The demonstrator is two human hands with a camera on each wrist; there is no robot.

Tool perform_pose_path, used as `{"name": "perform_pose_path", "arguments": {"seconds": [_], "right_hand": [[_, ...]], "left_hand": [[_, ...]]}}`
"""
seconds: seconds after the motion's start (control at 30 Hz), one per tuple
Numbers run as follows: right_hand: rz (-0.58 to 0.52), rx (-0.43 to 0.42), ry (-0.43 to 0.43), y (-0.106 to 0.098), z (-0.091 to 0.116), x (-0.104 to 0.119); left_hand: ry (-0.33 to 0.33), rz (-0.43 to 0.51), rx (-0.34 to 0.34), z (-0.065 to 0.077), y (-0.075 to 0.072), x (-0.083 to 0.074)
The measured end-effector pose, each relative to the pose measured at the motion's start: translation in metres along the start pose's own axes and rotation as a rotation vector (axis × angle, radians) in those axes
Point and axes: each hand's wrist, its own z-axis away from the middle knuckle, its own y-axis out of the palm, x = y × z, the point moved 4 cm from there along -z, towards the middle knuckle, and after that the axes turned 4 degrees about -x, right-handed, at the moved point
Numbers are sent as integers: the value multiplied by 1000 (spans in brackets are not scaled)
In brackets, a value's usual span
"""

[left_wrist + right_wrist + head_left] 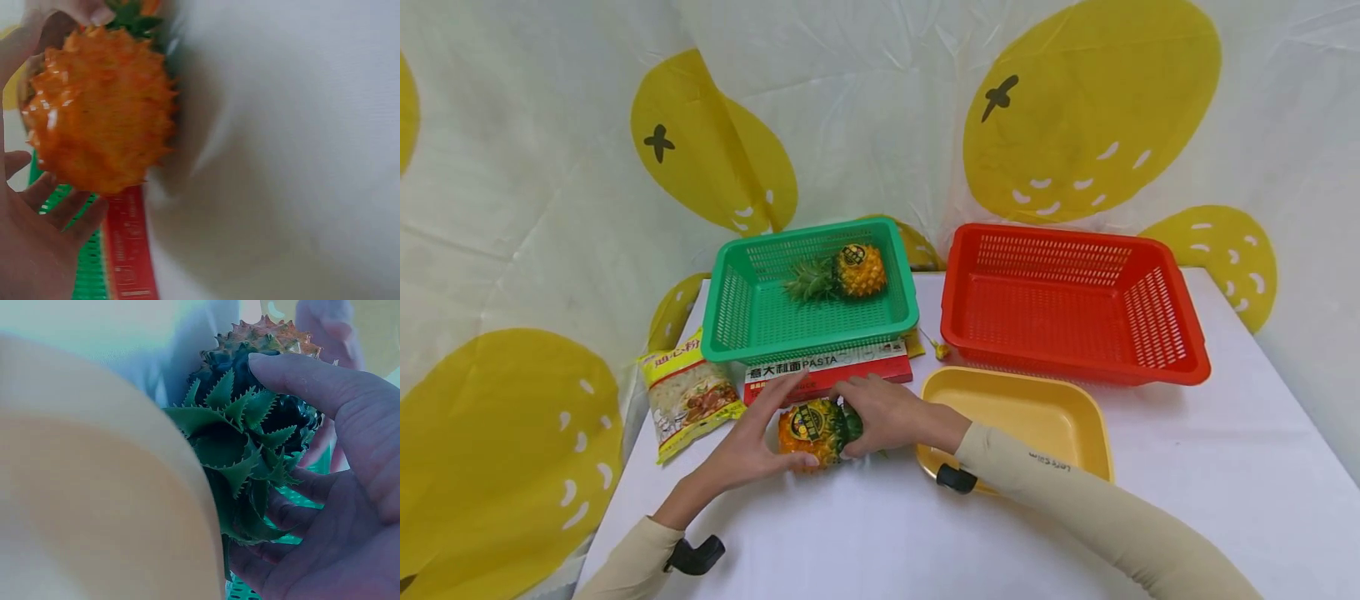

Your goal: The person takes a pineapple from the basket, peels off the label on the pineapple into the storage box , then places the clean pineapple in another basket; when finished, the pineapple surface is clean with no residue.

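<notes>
A small pineapple (811,427) with a dark round label lies between my hands in the head view, just in front of a red pasta box (891,367). My right hand (880,410) grips it around the base of its green leaves (240,450), thumb on the near side. Spread around the orange body (103,112), my left hand (752,446) has its thumb on the near side and its fingers stretched along the far side. Whether those fingers press the fruit is unclear.
Behind stands a green basket (718,317) with another pineapple (859,271) inside. A red basket (1075,367) is at the back right, with a yellow tray (1022,400) before it, partly under my right forearm. A bag of noodles (688,396) lies left.
</notes>
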Motion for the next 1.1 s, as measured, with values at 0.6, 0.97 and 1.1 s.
{"name": "perform_pose_path", "arguments": {"seconds": [0.6, 0.97, 1.1], "right_hand": [[102, 1, -15, -20, 0, 5], [-5, -142, -83, -34, -11, 26], [-38, -158, -82, -28, -18, 29]], "left_hand": [[2, 101, 17, -1, 25, 15], [15, 57, 47, -4, 21, 5], [2, 38, 53, -4, 20, 3]]}}
